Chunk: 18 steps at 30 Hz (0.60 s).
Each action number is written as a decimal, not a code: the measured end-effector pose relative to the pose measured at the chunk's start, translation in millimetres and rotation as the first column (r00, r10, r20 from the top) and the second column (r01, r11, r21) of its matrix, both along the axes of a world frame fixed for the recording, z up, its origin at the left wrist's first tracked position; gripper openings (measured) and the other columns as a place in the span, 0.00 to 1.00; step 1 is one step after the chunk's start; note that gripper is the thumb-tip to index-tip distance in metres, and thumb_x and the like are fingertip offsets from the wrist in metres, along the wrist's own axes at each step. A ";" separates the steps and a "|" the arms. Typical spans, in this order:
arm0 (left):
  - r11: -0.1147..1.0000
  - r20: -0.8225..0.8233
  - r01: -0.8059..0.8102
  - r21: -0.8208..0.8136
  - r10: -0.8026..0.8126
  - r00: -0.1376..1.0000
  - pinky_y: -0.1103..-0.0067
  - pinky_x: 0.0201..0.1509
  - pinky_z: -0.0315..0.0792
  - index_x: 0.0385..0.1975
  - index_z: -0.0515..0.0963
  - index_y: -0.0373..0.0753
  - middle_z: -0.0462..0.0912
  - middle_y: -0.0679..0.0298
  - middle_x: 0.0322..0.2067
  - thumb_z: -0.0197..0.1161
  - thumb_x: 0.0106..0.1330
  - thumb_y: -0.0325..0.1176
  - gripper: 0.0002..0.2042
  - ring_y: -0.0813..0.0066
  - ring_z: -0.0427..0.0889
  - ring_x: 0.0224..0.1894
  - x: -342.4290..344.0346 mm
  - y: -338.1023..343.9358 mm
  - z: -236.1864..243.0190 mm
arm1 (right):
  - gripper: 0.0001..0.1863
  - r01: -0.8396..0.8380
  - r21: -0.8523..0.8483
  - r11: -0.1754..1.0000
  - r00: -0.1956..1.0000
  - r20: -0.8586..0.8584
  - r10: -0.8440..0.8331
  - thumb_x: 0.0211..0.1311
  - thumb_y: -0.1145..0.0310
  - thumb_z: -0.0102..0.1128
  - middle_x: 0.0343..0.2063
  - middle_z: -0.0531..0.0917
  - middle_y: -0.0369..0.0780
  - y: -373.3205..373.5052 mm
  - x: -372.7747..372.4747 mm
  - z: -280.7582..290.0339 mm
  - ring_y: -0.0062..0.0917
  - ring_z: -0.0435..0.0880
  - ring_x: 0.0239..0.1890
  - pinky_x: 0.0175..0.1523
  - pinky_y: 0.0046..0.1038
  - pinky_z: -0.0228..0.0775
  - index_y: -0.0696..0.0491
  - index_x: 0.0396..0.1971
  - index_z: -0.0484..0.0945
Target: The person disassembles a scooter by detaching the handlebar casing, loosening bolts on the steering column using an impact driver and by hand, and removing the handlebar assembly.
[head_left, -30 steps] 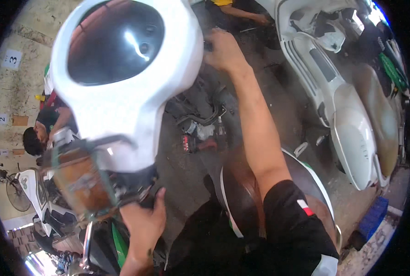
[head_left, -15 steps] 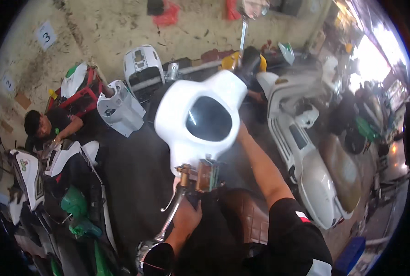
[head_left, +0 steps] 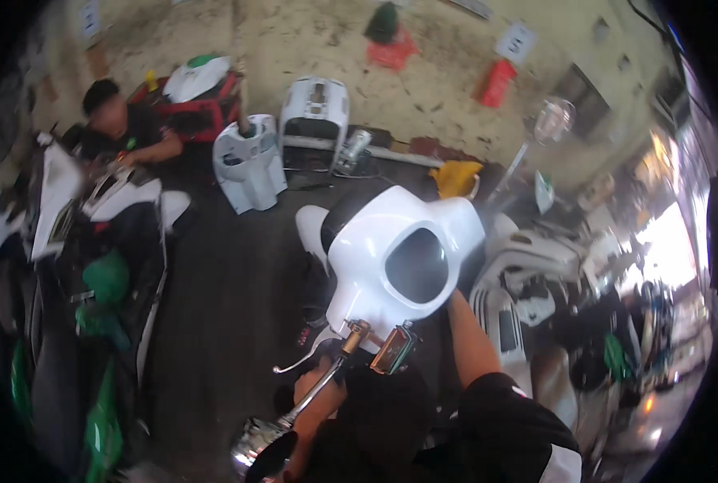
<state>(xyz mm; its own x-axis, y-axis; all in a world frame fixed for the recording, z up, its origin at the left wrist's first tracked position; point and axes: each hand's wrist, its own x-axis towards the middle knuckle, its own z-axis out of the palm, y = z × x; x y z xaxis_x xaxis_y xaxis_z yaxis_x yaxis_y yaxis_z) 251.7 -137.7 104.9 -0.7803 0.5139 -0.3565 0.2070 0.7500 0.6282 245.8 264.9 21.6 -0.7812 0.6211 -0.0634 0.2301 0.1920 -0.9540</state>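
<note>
In front of me is a scooter's white handlebar cover with a dark oval opening in its middle. At its near left, my left hand is closed around the handlebar grip, below the silver brake lever. A chrome-stemmed mirror and a brake fluid reservoir are mounted beside that hand. My right forearm reaches up to the right side of the cover. The cover hides my right hand and its fingers. Beyond the cover's left edge, a white front fender shows.
A partly dismantled white scooter stands at left, where another person works. White body panels stand near the wall beside a red crate. Another pale scooter is close on the right. A second mirror rises at far right.
My view has turned to the right, so surroundings shift leftward. The white cover sits lower and further right in view. My left hand stays at the grip.
</note>
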 end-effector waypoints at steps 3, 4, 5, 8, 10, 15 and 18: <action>1.000 -0.072 0.017 0.003 -0.017 0.997 0.60 0.41 0.75 0.45 0.74 0.38 0.82 0.48 0.31 0.62 0.55 0.43 0.21 0.47 0.81 0.37 -1.7 -6.2 -2.8 | 0.22 0.027 -0.309 0.951 0.997 -0.059 -0.047 0.63 0.61 0.54 0.47 0.79 0.49 -0.1 -5.2 -12.6 0.42 0.79 0.49 0.52 0.40 0.72 0.58 0.52 0.72; 1.000 -0.083 -0.014 -0.017 0.013 0.996 0.60 0.42 0.75 0.45 0.74 0.39 0.82 0.48 0.33 0.62 0.55 0.44 0.21 0.48 0.81 0.39 3.1 -8.2 1.8 | 0.22 0.001 -0.406 0.914 0.997 -0.073 -0.034 0.63 0.61 0.54 0.47 0.79 0.49 -6.9 -14.6 -19.0 0.41 0.79 0.49 0.52 0.40 0.72 0.59 0.52 0.72; 0.996 0.023 -0.078 -0.043 0.079 0.997 0.61 0.44 0.74 0.45 0.75 0.40 0.81 0.48 0.36 0.62 0.55 0.45 0.21 0.48 0.80 0.41 2.1 -2.3 15.1 | 0.22 -0.004 -0.485 0.875 0.993 -0.102 -0.052 0.63 0.61 0.54 0.47 0.79 0.49 -8.1 -12.1 -23.7 0.41 0.79 0.49 0.52 0.40 0.73 0.59 0.52 0.71; 0.982 -0.039 -0.135 -0.132 0.131 0.991 0.62 0.45 0.73 0.45 0.74 0.39 0.80 0.48 0.38 0.62 0.54 0.43 0.21 0.49 0.79 0.42 10.7 -0.7 6.8 | 0.22 -0.143 -0.716 0.683 0.962 -0.264 -0.075 0.63 0.61 0.54 0.46 0.79 0.48 -20.1 -4.7 -36.3 0.40 0.79 0.49 0.52 0.39 0.73 0.59 0.52 0.71; 0.976 -0.061 -0.204 -0.081 0.200 0.978 0.62 0.46 0.73 0.45 0.74 0.38 0.80 0.48 0.38 0.63 0.53 0.43 0.22 0.49 0.79 0.43 15.0 5.3 15.2 | 0.22 -0.288 -0.801 0.525 0.907 -0.404 -0.120 0.63 0.61 0.54 0.46 0.80 0.47 -20.2 12.6 -39.4 0.39 0.79 0.49 0.52 0.39 0.73 0.59 0.53 0.71; 0.977 -0.209 -0.206 -0.054 0.190 0.959 0.62 0.46 0.73 0.44 0.75 0.38 0.80 0.48 0.38 0.65 0.49 0.41 0.22 0.50 0.79 0.43 31.3 2.0 9.3 | 0.20 -0.057 -0.620 0.783 0.997 -0.081 0.008 0.62 0.64 0.57 0.46 0.79 0.42 -23.2 -16.3 -73.0 0.31 0.80 0.47 0.51 0.35 0.73 0.60 0.50 0.74; 0.939 -0.109 -0.235 -0.253 0.214 0.971 0.64 0.47 0.74 0.40 0.79 0.38 0.81 0.49 0.39 0.68 0.46 0.40 0.20 0.52 0.80 0.43 26.5 25.4 25.0 | 0.18 -0.087 -0.405 0.910 0.992 -0.119 0.042 0.62 0.64 0.56 0.43 0.80 0.42 20.4 -29.2 -142.4 0.31 0.80 0.45 0.50 0.34 0.73 0.60 0.48 0.75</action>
<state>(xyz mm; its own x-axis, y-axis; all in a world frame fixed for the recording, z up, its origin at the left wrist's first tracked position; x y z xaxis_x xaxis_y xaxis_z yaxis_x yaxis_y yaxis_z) 278.2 -112.3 129.9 -0.8953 0.2190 -0.3878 0.0550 0.9184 0.3918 216.5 285.4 -120.8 -0.8348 0.5063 -0.2162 0.1246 -0.2088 -0.9700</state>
